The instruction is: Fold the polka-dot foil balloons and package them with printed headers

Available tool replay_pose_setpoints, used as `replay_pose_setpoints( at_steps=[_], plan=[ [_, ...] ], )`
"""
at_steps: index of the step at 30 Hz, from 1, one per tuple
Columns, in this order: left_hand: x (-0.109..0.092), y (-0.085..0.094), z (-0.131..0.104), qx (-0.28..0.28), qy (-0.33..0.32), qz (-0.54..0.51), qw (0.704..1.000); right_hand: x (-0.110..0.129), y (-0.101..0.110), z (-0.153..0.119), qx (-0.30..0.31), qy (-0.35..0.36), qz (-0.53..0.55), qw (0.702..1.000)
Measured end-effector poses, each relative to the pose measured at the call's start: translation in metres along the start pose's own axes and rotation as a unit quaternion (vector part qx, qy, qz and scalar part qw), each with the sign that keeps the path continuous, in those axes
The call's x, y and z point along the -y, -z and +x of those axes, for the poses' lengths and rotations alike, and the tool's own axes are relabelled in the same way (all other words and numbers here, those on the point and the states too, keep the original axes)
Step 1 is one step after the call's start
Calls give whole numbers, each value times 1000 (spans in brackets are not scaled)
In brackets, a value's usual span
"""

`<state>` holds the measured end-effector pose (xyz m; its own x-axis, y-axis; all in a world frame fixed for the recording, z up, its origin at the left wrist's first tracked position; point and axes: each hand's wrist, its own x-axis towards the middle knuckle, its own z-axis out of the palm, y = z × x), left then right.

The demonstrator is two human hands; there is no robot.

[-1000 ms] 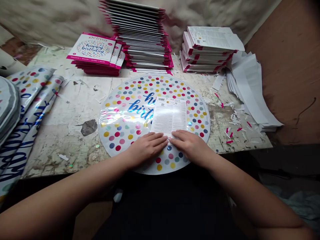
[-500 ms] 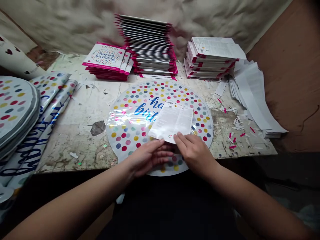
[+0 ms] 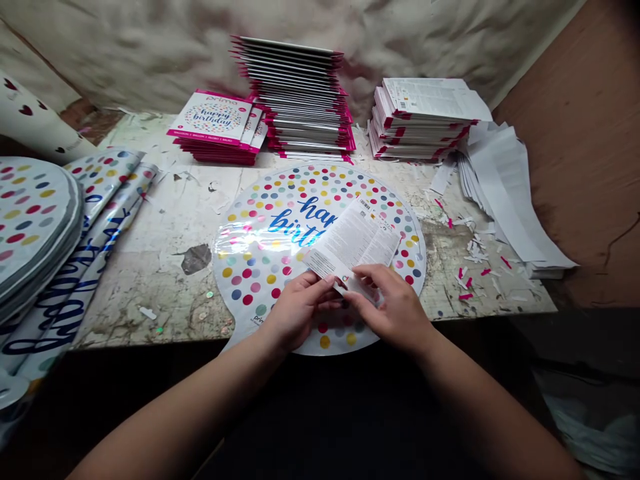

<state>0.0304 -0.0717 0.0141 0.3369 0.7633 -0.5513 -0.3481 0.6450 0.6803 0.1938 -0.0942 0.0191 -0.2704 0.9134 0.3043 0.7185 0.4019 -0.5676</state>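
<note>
A white printed packet is tilted over the round dotted foil balloon, which lies flat on the table and reads "happy birthday" in blue, partly covered. My left hand pinches the packet's near edge between thumb and fingers. At the packet's near right side, my right hand has its fingers curled around the edge, thumb close to the left fingertips. Small print, a barcode and a red-and-green mark show on the packet's upper face. Its underside is hidden.
Behind the balloon stand a pile of pink-and-white birthday packets, a tall packet stack and another stack. White paper sheets and scraps lie right. Flat round balloons are piled left on the worn table.
The packet has turned clockwise and tipped up, its far end shifting right. My right hand has moved from its top face to its near edge; the left fingers have closed in.
</note>
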Motion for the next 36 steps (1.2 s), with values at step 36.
replay_pose_setpoints(
  at_steps=[36],
  plan=[
    [-349,-34,163,-252,-393,819,333,-99,49,40,-191,-196,260,926]
  ],
)
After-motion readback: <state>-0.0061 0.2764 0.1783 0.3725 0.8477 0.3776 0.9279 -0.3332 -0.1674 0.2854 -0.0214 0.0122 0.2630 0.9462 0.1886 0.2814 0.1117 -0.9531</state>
